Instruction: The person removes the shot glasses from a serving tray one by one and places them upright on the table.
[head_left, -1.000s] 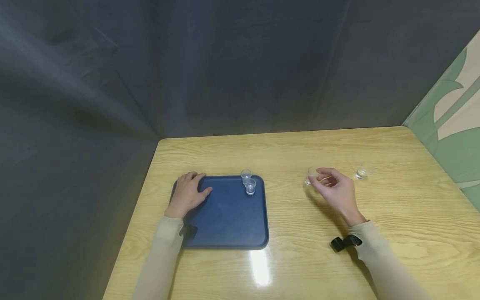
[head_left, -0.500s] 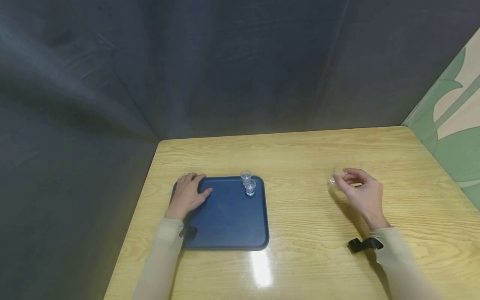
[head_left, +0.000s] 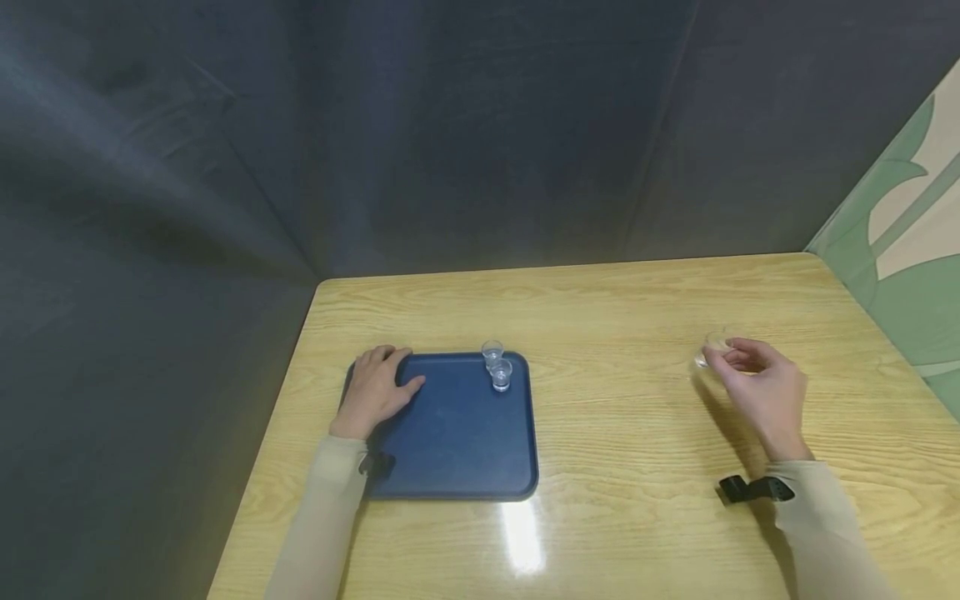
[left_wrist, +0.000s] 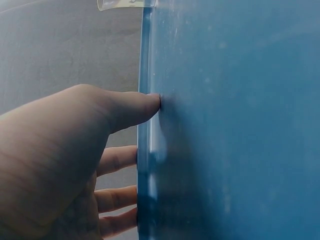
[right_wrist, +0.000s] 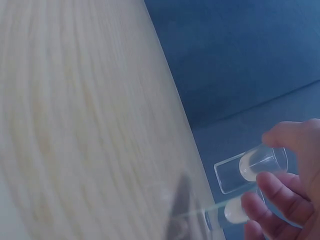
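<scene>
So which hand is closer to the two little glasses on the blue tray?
The left hand. It rests on the tray's far left corner, across from the two glasses. The right hand is far right, holding another small glass.

From my head view the glass [head_left: 712,350] is mostly hidden behind my right hand [head_left: 765,392]; the wrist view cuts off its lower fingers [right_wrist: 280,197].
</scene>
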